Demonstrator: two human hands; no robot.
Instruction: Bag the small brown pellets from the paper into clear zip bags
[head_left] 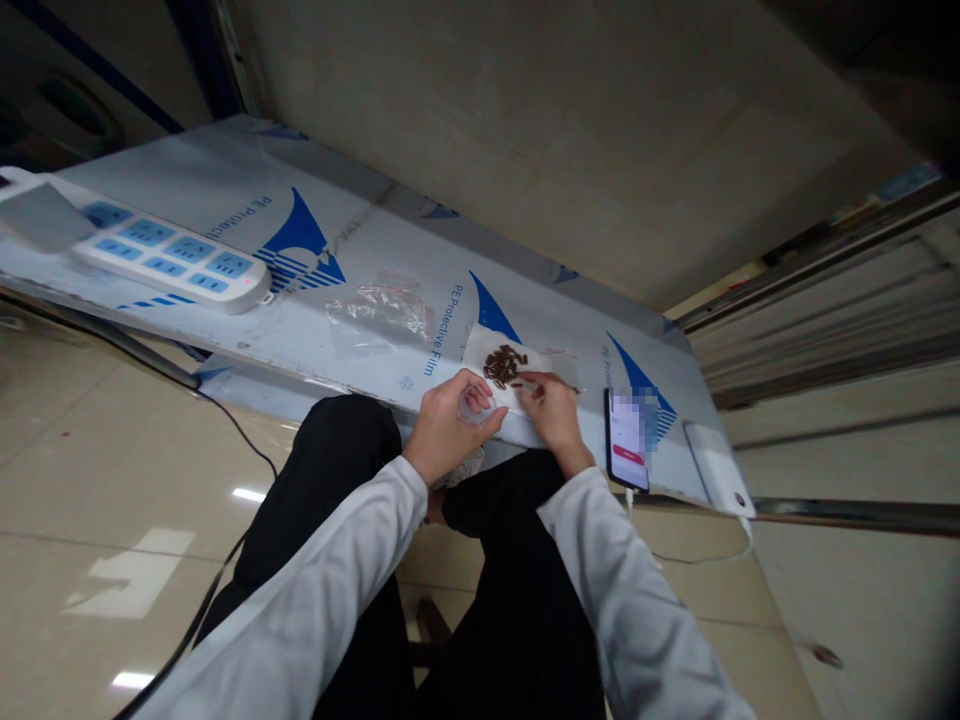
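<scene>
My left hand is closed around a small clear plastic thing with a rounded mouth; whether it is a bag or a cup I cannot tell. Just beyond it, a pile of short brown stick-like pieces lies on a white sheet. At the pile's right edge is my right hand, its thumb and fingers drawn together. Anything between those fingertips is too small to make out.
Clear plastic bags lie left of the sheet on the film-covered bench. Farther left is a white power strip. To the right are a phone with a cable and a white power bank.
</scene>
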